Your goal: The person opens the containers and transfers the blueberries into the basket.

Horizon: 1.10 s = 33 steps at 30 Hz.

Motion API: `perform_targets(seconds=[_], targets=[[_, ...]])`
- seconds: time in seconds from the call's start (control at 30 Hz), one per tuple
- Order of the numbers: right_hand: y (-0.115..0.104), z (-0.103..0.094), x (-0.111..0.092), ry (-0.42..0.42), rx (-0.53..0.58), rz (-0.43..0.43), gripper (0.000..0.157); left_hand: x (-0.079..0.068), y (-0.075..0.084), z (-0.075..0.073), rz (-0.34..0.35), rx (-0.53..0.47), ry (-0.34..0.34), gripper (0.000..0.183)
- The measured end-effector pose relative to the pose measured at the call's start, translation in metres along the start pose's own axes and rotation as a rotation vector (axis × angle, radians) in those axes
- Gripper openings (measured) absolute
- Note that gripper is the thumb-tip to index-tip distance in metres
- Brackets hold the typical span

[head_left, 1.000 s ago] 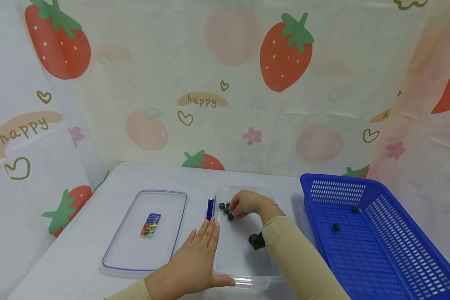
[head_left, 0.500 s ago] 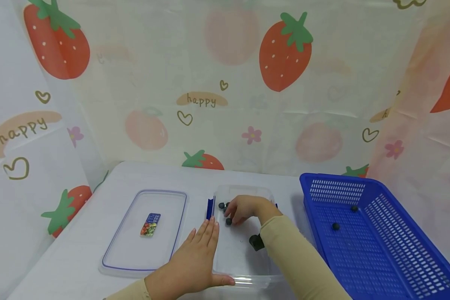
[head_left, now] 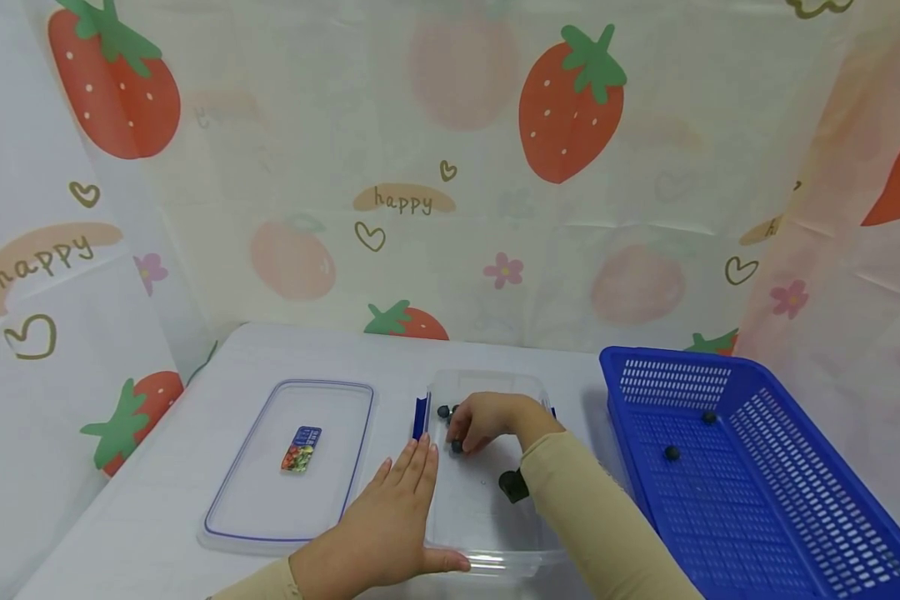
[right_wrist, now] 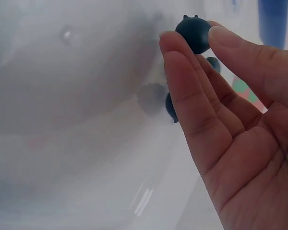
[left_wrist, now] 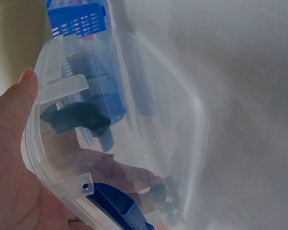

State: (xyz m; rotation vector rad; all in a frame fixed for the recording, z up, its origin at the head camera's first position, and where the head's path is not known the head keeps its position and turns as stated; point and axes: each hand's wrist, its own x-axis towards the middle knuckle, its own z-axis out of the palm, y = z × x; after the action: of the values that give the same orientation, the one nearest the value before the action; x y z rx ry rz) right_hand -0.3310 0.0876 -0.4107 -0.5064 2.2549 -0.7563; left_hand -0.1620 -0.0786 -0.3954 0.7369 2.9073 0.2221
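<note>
In the head view my right hand (head_left: 487, 421) reaches into a clear plastic box (head_left: 504, 560). Its thumb and fingertips pinch a dark blueberry (right_wrist: 194, 34), whose small crown shows in the right wrist view. Other blueberries (head_left: 443, 412) lie by the box's far left corner, partly hidden behind that hand. My left hand (head_left: 382, 521) lies along the box's left side with straight fingers, its thumb resting over the near rim. A blue clip (left_wrist: 117, 206) hangs from the box wall close to those fingers. Beside the right sleeve shows a dark blocky thing (head_left: 513, 486), partly covered.
A blue perforated basket (head_left: 765, 542) stands to the right, with two blueberries (head_left: 671, 453) on its floor. To the left lies a clear lid with a blue seal (head_left: 217, 500) and a colourful label (head_left: 302, 450). Strawberry-printed sheeting (head_left: 285, 125) hangs behind the table.
My right hand has drawn slightly nearer, and one blueberry has come away from the cluster towards me, now between its fingers. The left hand stays where it was.
</note>
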Motion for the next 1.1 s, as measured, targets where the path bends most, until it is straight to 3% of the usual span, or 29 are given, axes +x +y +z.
perform_targets(seconds=[0.17, 0.6, 1.1], targets=[[-0.001, -0.007, -0.002, -0.011, 0.093, -0.064, 0.019, 0.001, 0.0, 0.0, -0.001, 0.002, 0.004, 0.124], [0.001, -0.031, -0.011, 0.078, 0.213, -0.157, 0.015, 0.003, 0.0, 0.001, -0.011, 0.001, 0.001, 0.123], [0.018, -0.089, -0.065, 0.188, 0.265, -0.22, 0.01, 0.002, 0.0, 0.001, -0.01, 0.018, -0.004, 0.124]])
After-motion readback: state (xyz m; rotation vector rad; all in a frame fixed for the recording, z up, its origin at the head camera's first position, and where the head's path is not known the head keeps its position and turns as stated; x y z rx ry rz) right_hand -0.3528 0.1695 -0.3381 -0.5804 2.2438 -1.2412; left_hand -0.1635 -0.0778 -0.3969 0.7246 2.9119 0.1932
